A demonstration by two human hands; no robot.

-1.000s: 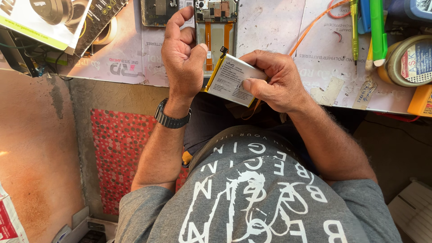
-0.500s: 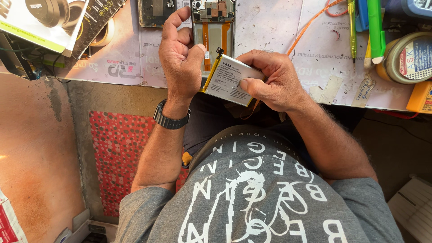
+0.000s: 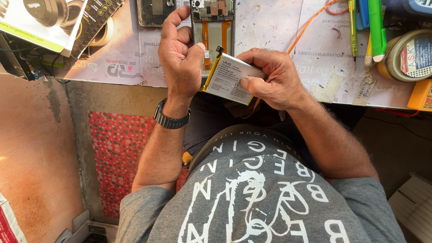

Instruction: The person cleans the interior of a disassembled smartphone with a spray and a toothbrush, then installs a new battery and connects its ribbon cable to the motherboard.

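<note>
**Battery stays pinched between both hands above the opened phone**

Little has shifted over the last second. The flat silver-grey phone battery with a yellow edge [image 3: 230, 80] is still held tilted above the near edge of the tabletop [image 3: 279, 27], just in front of the opened phone chassis with orange ribbon strips [image 3: 212, 22]. The right hand [image 3: 272, 78] grips its right half, thumb pressed on the label face and fingers [image 3: 252, 56] curled over the top edge. The left hand [image 3: 180, 56] has closed a little tighter at the battery's left end, its fingers bunched as if pinching something small there; what they hold is hidden. The black wristwatch [image 3: 171, 120] sits where it did. Judging from this, the battery is out of the phone and being worked at its connector end.
</note>
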